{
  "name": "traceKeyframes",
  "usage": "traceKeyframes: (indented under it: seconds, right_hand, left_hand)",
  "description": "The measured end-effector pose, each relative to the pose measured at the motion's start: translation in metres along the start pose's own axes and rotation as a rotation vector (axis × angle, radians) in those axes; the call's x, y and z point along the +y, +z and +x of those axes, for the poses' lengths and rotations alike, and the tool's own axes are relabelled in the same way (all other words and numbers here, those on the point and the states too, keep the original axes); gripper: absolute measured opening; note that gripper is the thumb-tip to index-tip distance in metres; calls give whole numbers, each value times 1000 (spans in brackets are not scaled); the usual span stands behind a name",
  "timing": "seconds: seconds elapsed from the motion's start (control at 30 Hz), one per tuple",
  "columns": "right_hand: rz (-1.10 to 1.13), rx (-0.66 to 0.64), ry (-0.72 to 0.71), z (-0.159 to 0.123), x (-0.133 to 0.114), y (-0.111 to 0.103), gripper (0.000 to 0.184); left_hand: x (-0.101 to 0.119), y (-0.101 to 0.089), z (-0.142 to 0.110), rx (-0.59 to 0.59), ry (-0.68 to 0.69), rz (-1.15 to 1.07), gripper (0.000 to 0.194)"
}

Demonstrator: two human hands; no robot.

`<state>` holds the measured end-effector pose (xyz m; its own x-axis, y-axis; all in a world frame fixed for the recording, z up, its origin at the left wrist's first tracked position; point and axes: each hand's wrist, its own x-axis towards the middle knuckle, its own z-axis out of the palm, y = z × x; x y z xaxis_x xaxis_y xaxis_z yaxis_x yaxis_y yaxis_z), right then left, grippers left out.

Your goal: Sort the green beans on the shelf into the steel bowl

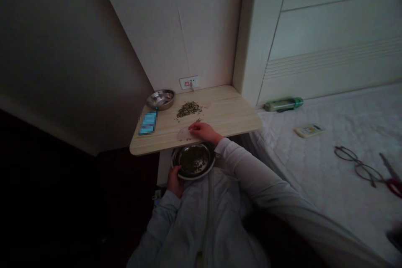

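Held a steel bowl (204, 171) in the left hand (176, 181), thumb over the rim, lower than the tabletop (230, 121) and just off the middle of its near edge. Saw green bits (191, 159) spread inside that bowl. Had the right hand (203, 131) over the tabletop's near edge, fingers narrow, at a thin clear piece (183, 134) lying close to that edge with a few specks on it; could not tell whether pinching it or only touching it. Saw a loose heap (189, 109) of similar green bits farther in, nearer the far edge, with some strays between it and the right hand. Noted an empty bowl (161, 99) at the far left corner and, just nearer along the left edge, a phone (148, 122) with a blurred blue screen. Saw a socket (189, 82) on the wall behind the far edge. Noted on the bed (314, 167), off the tabletop's right edge, a green bottle (284, 104) near the headboard, a pale gadget (309, 130), then glasses (358, 163) touching or nearly touching scissors (394, 182).
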<state>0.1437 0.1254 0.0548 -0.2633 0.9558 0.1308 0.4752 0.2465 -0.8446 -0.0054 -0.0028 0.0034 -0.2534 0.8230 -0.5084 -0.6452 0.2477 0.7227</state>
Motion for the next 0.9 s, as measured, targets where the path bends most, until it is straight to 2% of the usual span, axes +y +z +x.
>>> traceKeyframes:
  seconds: [0.23, 0.9]
  right_hand:
    - [8, -43, -16, -2, -2, -2, 21]
    - [47, -115, -33, -7, -8, -6, 19]
  left_hand:
    - [-2, -2, 3, 42, -28, 12, 15]
    - [-4, -4, 6, 37, -16, 8, 15]
